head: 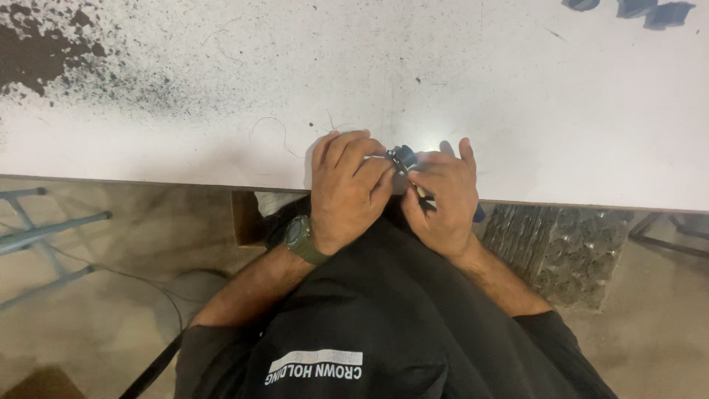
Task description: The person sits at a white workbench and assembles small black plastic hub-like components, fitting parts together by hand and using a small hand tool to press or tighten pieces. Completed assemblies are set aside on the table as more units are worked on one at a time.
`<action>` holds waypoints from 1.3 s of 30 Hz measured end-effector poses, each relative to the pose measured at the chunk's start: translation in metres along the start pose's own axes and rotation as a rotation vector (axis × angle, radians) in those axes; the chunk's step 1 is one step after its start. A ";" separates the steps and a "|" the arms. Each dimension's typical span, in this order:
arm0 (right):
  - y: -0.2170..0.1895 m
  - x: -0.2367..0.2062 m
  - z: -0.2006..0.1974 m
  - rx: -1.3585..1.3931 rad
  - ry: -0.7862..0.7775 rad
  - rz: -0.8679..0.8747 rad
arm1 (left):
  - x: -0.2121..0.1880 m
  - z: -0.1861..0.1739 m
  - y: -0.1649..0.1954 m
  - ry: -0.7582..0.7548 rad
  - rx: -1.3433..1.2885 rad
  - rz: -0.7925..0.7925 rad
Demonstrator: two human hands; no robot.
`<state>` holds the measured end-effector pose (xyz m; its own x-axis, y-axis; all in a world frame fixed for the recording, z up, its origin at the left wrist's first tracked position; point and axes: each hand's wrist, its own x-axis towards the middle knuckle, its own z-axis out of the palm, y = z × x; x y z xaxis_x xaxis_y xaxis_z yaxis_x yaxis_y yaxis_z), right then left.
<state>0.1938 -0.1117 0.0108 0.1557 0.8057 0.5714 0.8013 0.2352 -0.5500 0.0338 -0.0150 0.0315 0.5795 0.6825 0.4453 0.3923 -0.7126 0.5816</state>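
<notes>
Hands: a small dark blue part (404, 157) is pinched between left hand (347, 188) and right hand (441, 196) at the white surface (443, 74) edge.

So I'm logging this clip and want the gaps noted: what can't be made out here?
Head view only:
- Small dark part between both hands: the fingers cover most of it, so its kind is unclear.
- Light-handled tool in the right hand: the tip is hidden by the fingers.
- Left hand: the palm side is hidden.
- Dark pieces at the top right: cut by the edge.
</notes>
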 end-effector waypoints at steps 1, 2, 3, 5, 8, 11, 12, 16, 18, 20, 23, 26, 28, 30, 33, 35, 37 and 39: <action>0.001 -0.001 0.000 -0.013 0.020 -0.024 | 0.001 -0.001 0.000 -0.013 0.004 -0.013; 0.002 -0.002 0.000 0.014 0.003 -0.052 | 0.001 -0.001 0.000 -0.018 0.000 -0.013; 0.003 -0.003 0.000 0.041 -0.016 -0.079 | 0.002 -0.002 0.000 -0.025 -0.006 -0.016; 0.004 -0.004 0.000 0.060 -0.040 -0.090 | 0.002 -0.003 -0.001 -0.045 -0.022 -0.026; 0.004 -0.005 0.002 0.032 -0.041 -0.064 | 0.002 -0.004 -0.003 -0.075 -0.055 -0.032; 0.003 -0.004 0.003 0.012 -0.039 -0.054 | 0.001 -0.005 -0.005 -0.091 -0.095 -0.033; 0.002 -0.004 0.003 0.008 -0.042 -0.052 | 0.001 -0.006 -0.006 -0.094 -0.108 -0.032; 0.000 0.000 0.001 -0.007 -0.034 -0.044 | 0.002 -0.007 -0.007 -0.093 -0.140 -0.012; 0.000 0.002 0.001 0.016 -0.040 -0.039 | 0.003 -0.007 -0.007 -0.093 -0.139 -0.016; 0.000 0.003 0.001 0.032 -0.038 -0.037 | 0.004 -0.006 -0.007 -0.090 -0.139 -0.020; 0.000 0.005 0.000 0.037 -0.041 -0.045 | 0.003 -0.005 -0.008 -0.089 -0.142 -0.027; 0.000 0.006 -0.003 0.013 -0.076 -0.061 | 0.001 -0.004 -0.010 -0.102 -0.146 -0.033; -0.001 0.008 -0.004 -0.029 -0.103 -0.061 | 0.001 -0.003 -0.011 -0.105 -0.157 -0.028; -0.001 0.010 -0.006 -0.023 -0.122 -0.058 | 0.002 -0.002 -0.011 -0.110 -0.157 -0.018; -0.001 0.015 -0.010 0.056 -0.118 -0.039 | 0.004 -0.006 -0.012 -0.108 -0.159 -0.071; 0.001 0.020 -0.016 0.032 -0.080 -0.038 | 0.007 -0.010 -0.014 -0.104 -0.114 -0.080; 0.003 0.026 -0.024 -0.079 -0.030 -0.049 | 0.011 -0.014 -0.016 -0.097 -0.017 -0.059; 0.005 0.030 -0.029 -0.130 -0.096 0.029 | 0.015 -0.015 -0.017 -0.110 0.014 -0.013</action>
<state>0.2193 -0.1021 0.0426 0.1291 0.8610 0.4919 0.8660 0.1437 -0.4790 0.0249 0.0095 0.0388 0.6493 0.6700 0.3599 0.4094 -0.7067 0.5770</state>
